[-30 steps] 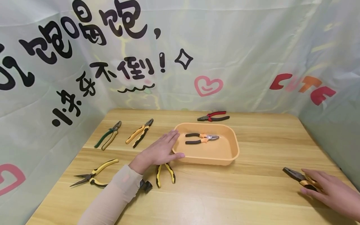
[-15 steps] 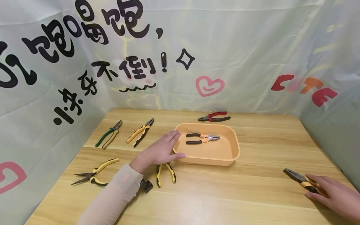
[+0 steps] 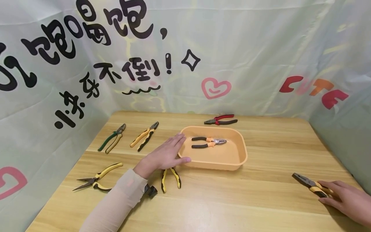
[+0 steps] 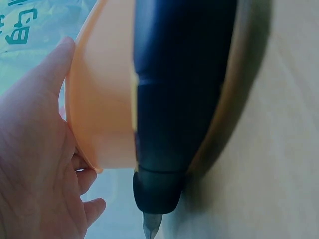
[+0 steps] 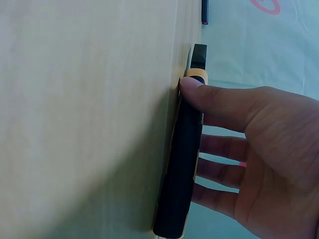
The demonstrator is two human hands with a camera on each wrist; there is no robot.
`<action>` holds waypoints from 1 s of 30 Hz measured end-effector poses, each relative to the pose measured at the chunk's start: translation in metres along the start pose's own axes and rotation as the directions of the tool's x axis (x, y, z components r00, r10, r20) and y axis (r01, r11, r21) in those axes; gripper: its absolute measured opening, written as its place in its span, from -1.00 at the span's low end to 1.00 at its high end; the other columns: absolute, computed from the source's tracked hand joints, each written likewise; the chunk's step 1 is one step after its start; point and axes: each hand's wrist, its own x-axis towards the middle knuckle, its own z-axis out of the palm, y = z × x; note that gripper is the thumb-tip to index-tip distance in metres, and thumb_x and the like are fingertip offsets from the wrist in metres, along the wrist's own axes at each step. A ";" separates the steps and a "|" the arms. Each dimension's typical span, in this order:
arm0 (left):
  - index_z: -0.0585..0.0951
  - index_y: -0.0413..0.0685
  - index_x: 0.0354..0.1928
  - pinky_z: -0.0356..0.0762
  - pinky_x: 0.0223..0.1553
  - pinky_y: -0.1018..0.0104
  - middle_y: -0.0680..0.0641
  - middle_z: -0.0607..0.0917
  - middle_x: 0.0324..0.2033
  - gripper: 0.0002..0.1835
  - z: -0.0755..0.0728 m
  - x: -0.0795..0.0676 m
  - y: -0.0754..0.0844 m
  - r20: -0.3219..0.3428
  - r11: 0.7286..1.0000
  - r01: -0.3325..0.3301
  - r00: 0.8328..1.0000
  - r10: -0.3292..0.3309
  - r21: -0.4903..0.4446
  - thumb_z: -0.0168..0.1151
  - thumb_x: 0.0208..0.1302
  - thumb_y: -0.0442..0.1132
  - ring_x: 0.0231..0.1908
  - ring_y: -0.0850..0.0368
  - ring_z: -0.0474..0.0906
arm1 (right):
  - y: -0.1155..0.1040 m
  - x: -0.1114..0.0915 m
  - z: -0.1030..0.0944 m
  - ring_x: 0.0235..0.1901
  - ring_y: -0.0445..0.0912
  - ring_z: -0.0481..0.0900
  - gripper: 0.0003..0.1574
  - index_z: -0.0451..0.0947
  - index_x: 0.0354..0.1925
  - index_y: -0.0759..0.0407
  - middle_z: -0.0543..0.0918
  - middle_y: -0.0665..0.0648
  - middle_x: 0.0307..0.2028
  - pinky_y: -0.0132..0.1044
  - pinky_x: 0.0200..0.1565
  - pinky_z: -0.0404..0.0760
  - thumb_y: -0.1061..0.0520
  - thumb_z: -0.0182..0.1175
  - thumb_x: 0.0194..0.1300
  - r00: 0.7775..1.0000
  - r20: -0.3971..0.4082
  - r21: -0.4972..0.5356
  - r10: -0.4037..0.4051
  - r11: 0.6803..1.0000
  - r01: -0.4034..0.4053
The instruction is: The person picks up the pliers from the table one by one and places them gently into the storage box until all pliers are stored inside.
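In the head view my left hand (image 3: 165, 156) rests palm down on the near left corner of an orange plastic basket (image 3: 214, 166). Its fingers lie straight over the left rim, with the thumb along the front rim. Inside the basket lie pliers with black and orange handles (image 3: 203, 146). Below that hand, yellow-and-black pliers (image 3: 176, 177) lie with their head hidden; a dark handle (image 4: 169, 99) looms large in the left wrist view. At the right, my right hand (image 3: 347, 201) holds combination pliers (image 3: 308, 183) low at the table, thumb (image 5: 197, 92) against the black grip and fingers behind.
Long-nose pliers (image 3: 94, 181) lie open at the left. Behind them are green-handled pliers (image 3: 117, 132) and yellow-and-black pliers (image 3: 150, 131). Red-and-black pliers (image 3: 216, 120) lie behind the basket. Printed cloth (image 3: 246, 58) encloses the wooden table (image 3: 232, 203) at the back and sides.
My right hand has slid back to the right along the pliers' handles, baring more of them, while the pliers stay nearly in place. The left hand and basket have not moved.
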 end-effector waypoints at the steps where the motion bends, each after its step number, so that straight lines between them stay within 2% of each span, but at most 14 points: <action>1: -0.09 -0.21 0.54 -0.22 0.45 0.16 -0.16 -0.13 0.53 0.13 0.000 0.000 0.000 0.000 1.000 0.000 1.000 0.000 0.000 -0.44 0.24 0.59 0.50 0.07 -0.35 | 0.000 0.000 0.000 -0.48 -0.04 0.46 -0.18 0.52 0.00 0.53 0.55 0.16 -0.39 -0.08 -0.45 0.45 -0.08 0.49 -0.01 1.000 -0.007 0.000 -0.001 1.000 0.001; 4: -0.09 -0.21 0.54 -0.22 0.45 0.16 -0.17 -0.13 0.53 0.13 0.000 0.000 0.000 0.000 1.000 -0.001 1.000 0.001 -0.001 -0.43 0.25 0.58 0.50 0.07 -0.35 | 0.001 0.000 -0.002 -0.45 0.05 0.54 -0.18 0.54 -0.04 0.53 0.57 0.20 -0.38 0.00 -0.42 0.52 -0.09 0.50 -0.03 1.000 -0.018 -0.007 -0.004 1.000 0.004; 7: -0.10 -0.20 0.54 -0.23 0.45 0.16 -0.18 -0.13 0.53 0.13 -0.001 -0.001 0.001 -0.002 1.000 0.001 1.000 -0.001 -0.006 -0.42 0.24 0.59 0.50 0.07 -0.35 | 0.003 0.001 -0.003 -0.45 0.04 0.54 -0.17 0.56 -0.06 0.52 0.56 0.17 -0.40 -0.03 -0.45 0.50 -0.14 0.49 -0.04 1.000 -0.005 -0.015 -0.007 1.000 0.007; 11: -0.09 -0.21 0.54 -0.22 0.45 0.15 -0.19 -0.12 0.53 0.14 -0.002 -0.002 0.001 -0.005 1.000 0.005 1.000 -0.005 -0.014 -0.41 0.24 0.59 0.50 0.05 -0.34 | 0.004 0.004 -0.006 -0.43 0.11 0.56 -0.14 0.58 -0.04 0.49 0.57 0.23 -0.38 -0.02 -0.45 0.51 -0.21 0.46 -0.03 0.999 0.038 -0.004 0.001 1.000 -0.001; 14: -0.09 -0.22 0.54 -0.22 0.45 0.15 -0.19 -0.13 0.53 0.14 -0.001 -0.002 0.001 -0.005 1.000 0.005 1.000 -0.005 -0.011 -0.42 0.24 0.58 0.50 0.05 -0.34 | 0.004 0.004 -0.009 -0.35 0.26 0.59 -0.08 0.57 -0.01 0.48 0.59 0.36 -0.31 0.08 -0.39 0.54 -0.27 0.43 -0.02 0.997 0.069 0.015 0.018 1.000 -0.019; 18: -0.09 -0.21 0.54 -0.23 0.45 0.16 -0.19 -0.13 0.53 0.13 -0.001 -0.001 0.000 -0.002 1.000 0.003 1.000 -0.003 -0.008 -0.42 0.25 0.58 0.50 0.06 -0.35 | 0.003 0.004 -0.012 -0.35 0.26 0.59 -0.03 0.56 0.02 0.50 0.58 0.38 -0.30 0.07 -0.40 0.53 -0.31 0.40 0.00 0.996 0.083 0.035 0.029 0.999 -0.032; 30: -0.10 -0.21 0.54 -0.23 0.45 0.14 -0.18 -0.15 0.53 0.14 -0.002 0.000 0.000 0.003 1.000 0.000 1.000 0.000 -0.008 -0.42 0.24 0.58 0.50 0.05 -0.34 | 0.008 0.004 -0.006 -0.38 0.17 0.60 -0.08 0.57 0.01 0.49 0.61 0.29 -0.31 0.05 -0.42 0.55 -0.28 0.40 0.02 0.999 0.035 0.014 0.001 1.000 -0.001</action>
